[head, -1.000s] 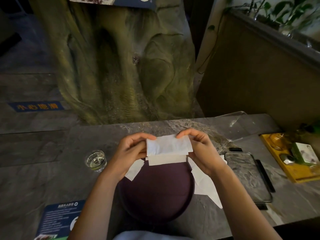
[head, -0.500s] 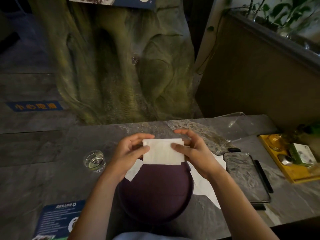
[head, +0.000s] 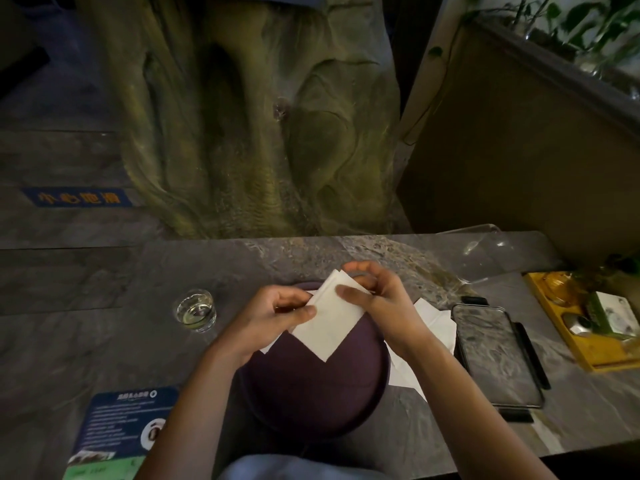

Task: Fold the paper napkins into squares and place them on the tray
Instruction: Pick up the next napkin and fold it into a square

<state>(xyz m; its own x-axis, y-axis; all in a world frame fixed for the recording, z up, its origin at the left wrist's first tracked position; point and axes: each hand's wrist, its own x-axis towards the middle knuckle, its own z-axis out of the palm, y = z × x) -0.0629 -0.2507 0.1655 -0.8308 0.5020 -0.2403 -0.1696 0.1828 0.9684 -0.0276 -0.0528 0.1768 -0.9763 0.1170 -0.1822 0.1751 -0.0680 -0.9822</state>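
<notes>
A white folded paper napkin [head: 330,323] hangs turned like a diamond above the round dark purple tray [head: 311,393]. My left hand [head: 277,315] pinches its left corner between thumb and fingers. My right hand [head: 377,299] grips its upper right edge, thumb on top. More white napkins [head: 436,323] lie flat to the right of the tray, partly under my right forearm. A further napkin corner [head: 268,348] peeks out from below my left wrist at the tray's left rim.
A small glass of water [head: 195,310] stands left of the tray. A phone [head: 495,355] and a dark pen lie to the right, then a yellow tray [head: 581,323] with small items. A printed card [head: 121,431] sits front left. A rock-like pillar rises behind the table.
The napkin has gone from a wide rectangle to a smaller square, and now is rotated so one corner points down. Both hands have shifted their grip.
</notes>
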